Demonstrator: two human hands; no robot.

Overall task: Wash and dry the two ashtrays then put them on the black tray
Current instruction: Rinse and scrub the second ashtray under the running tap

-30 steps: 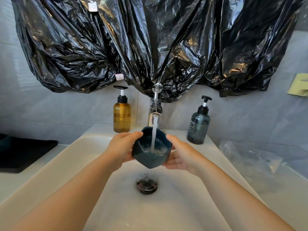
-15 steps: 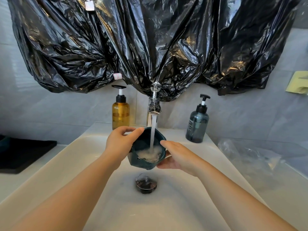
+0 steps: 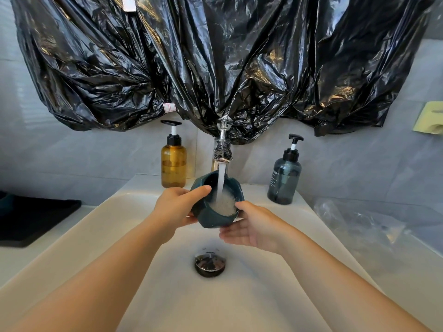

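Drain stopper sits nearest in the sink. Above it, left hand grip clamps the teal ashtray; right hand grip is apart, fingers straight, thumb on the rim. Faucet water pours in. Black tray lies far left.

Bright, even daylight, glare on the black plastic sheet, wide-angle bending at edges, corners perhaps slightly soft

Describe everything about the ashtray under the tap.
The ashtray is a teal faceted bowl, glossy like ceramic, with a notched rim. It tilts toward the camera over the sink, holding foamy water from the tap. The left hand grips its left rim; the right hand touches the right rim with its thumb.
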